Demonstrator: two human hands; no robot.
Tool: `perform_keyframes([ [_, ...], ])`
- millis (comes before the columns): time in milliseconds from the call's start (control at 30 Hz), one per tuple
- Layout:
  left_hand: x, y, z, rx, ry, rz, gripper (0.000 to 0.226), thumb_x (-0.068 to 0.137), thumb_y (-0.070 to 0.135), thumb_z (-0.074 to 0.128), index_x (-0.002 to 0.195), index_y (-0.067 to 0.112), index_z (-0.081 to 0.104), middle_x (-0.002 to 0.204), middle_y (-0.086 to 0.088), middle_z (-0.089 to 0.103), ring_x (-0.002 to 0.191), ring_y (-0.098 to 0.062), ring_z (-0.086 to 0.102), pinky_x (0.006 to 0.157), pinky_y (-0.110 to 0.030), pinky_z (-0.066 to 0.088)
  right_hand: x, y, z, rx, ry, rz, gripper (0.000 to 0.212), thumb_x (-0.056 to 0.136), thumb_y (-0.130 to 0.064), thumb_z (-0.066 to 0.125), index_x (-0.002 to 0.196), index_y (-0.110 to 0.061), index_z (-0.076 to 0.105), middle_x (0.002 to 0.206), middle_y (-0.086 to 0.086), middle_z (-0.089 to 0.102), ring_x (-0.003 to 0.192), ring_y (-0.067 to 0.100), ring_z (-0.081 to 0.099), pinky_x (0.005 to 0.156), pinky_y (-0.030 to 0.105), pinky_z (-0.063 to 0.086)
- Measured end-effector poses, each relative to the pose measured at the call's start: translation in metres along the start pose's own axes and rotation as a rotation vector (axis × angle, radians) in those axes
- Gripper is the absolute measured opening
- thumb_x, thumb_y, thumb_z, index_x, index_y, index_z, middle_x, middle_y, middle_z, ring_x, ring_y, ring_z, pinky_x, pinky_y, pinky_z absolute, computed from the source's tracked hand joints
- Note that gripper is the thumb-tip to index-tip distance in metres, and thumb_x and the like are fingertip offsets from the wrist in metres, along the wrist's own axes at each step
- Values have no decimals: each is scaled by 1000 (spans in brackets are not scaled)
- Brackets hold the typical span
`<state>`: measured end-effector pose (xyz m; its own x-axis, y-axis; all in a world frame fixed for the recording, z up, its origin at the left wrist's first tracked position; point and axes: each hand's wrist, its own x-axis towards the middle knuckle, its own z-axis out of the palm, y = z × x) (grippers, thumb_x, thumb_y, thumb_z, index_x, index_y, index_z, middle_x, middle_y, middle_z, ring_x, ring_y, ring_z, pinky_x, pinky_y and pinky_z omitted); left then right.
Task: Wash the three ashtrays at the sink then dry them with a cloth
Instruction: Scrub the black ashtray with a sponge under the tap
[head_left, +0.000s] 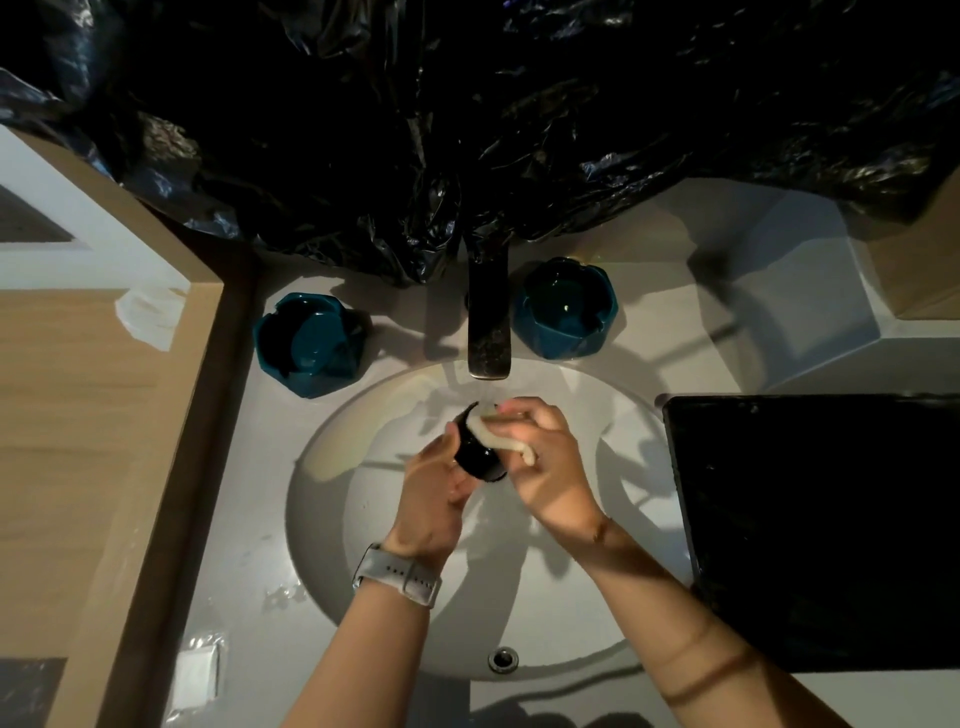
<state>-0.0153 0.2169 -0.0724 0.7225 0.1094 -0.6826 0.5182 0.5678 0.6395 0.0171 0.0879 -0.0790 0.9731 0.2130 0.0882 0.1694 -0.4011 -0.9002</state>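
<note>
Washing was under way, by my judgement on the first of three: the left hand (441, 483) gripped a dark glossy ashtray (475, 449) over the sink (322, 519) below the tap (488, 332), while the right hand (545, 462) pinched a pale, limp cloth (498, 439) against it. Two faceted teal ashtrays (311, 343) (563, 306) stood on the counter flanking the tap; drying appeared still to come.

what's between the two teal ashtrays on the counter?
Head view: the dark faucet stands between the left teal ashtray and the right teal ashtray.
</note>
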Motion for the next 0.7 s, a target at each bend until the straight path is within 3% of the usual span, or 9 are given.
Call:
perform_keyframes([
  [100,-4,3,0,-130,-62,-22,41,107,25,33,127,-4,55,105,-14,72,81,-16,73,73,-26,59,-5,3,-10,15,-104,-8,39,72,10,62,92,-20,76,107,0,61,105,18,55,94,11,38],
  [233,-4,3,-4,-128,23,-24,46,101,31,46,131,-2,55,132,-22,62,121,-29,62,99,-35,53,-2,14,-22,69,-47,179,14,87,-3,66,95,-10,76,99,-3,60,96,10,57,86,21,40],
  [300,-3,4,1,-93,38,53,39,103,26,46,128,-2,59,124,-20,67,115,-29,66,95,-34,56,-9,3,-18,178,20,179,18,92,-7,62,107,-6,71,105,2,56,97,5,56,85,20,42],
  [367,-2,5,6,-18,99,135,32,103,18,49,120,-5,63,114,-22,70,103,-31,68,84,-32,59,-19,-8,-9,182,33,48,21,93,-9,61,112,-10,69,109,6,52,96,7,56,82,19,46],
  [433,-2,6,9,99,126,223,30,102,17,52,108,-11,64,104,-30,67,92,-34,64,81,-39,53,-25,-10,2,115,-11,-9,24,94,-19,60,116,-22,68,112,3,48,89,11,58,79,20,48],
  [500,-2,6,10,256,135,297,28,100,18,55,96,-8,64,96,-32,65,85,-30,61,82,-42,47,-18,-9,10,45,3,52,29,93,-34,57,119,-25,67,113,-2,46,86,10,58,80,19,48],
  [600,-4,10,5,455,138,356,23,99,19,57,86,2,66,87,-20,69,80,-25,65,80,-37,50,5,-9,17,-10,15,177,31,90,-41,58,108,-18,71,111,-2,48,96,10,56,88,21,46],
  [700,-5,14,-1,589,91,386,22,98,17,57,79,7,65,76,-7,67,74,-20,62,74,-31,47,27,-7,20,32,61,247,20,91,-30,62,91,-12,69,96,0,56,93,18,57,81,20,42],
])
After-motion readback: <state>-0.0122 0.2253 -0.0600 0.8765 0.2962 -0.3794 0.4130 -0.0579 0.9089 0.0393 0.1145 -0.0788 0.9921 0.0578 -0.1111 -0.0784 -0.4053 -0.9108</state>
